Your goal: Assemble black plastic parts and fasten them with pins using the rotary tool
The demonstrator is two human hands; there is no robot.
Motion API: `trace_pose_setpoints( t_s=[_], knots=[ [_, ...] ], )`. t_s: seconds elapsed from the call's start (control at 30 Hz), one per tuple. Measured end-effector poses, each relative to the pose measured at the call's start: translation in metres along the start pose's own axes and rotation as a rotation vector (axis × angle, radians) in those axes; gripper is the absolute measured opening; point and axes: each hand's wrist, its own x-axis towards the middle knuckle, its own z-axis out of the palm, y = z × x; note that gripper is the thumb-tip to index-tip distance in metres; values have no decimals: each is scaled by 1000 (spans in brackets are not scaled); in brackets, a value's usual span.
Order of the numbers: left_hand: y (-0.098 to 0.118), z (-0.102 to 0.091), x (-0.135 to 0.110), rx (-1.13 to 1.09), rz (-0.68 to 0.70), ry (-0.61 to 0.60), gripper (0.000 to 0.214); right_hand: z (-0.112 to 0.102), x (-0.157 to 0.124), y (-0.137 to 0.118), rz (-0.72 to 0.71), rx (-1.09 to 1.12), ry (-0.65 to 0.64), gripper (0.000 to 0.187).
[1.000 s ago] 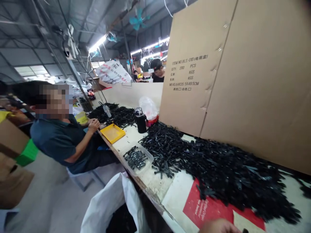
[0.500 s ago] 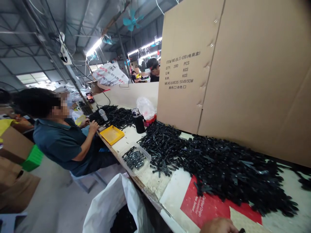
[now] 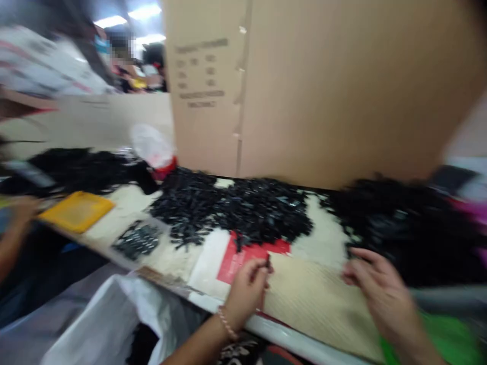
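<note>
The view is smeared by motion. My left hand (image 3: 247, 289) rests near the table's front edge with its fingers pinched on a small black part (image 3: 268, 262). My right hand (image 3: 375, 284) lies over the beige ribbed mat (image 3: 308, 299), fingers curled loosely, its tips beside a heap of black plastic parts (image 3: 403, 228). Whether the right hand holds anything I cannot make out. A second wide heap of black parts (image 3: 236, 208) lies behind the left hand, partly on a red printed sheet (image 3: 243, 256).
A tall cardboard sheet (image 3: 304, 86) stands behind the heaps. To the left lie a clear tray of dark pieces (image 3: 139, 238) and a yellow tray (image 3: 76, 210), with another person's hand (image 3: 21, 210). A white sack (image 3: 102, 324) hangs below the table edge.
The camera has swung right and down, blurring the picture. Both my hands have come into view over the mat; before, only the top of one hand showed at the bottom edge.
</note>
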Motion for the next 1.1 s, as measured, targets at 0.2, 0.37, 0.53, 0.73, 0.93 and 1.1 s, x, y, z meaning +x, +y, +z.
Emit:
trace_pose_setpoints(
  t_s=[0.2,0.37,0.53,0.73,0.93,1.1],
  knots=[
    [41,6,-3,-332,-245,-90,25,33,-45,-8,149,428,-399,39],
    [48,14,-19,-367,-213,-128,26,50,-61,-6,126,505,-498,34],
    [58,13,-27,-455,-267,-50,37,52,-63,-4,70,421,-501,33],
    [62,10,-29,-442,-314,14,40,53,-59,-4,13,330,-542,27],
    [56,13,-27,-459,-261,-14,38,53,-59,-6,63,333,-510,30],
    [47,17,-27,-477,-281,-67,38,54,-61,-4,70,363,-489,31]
  ],
)
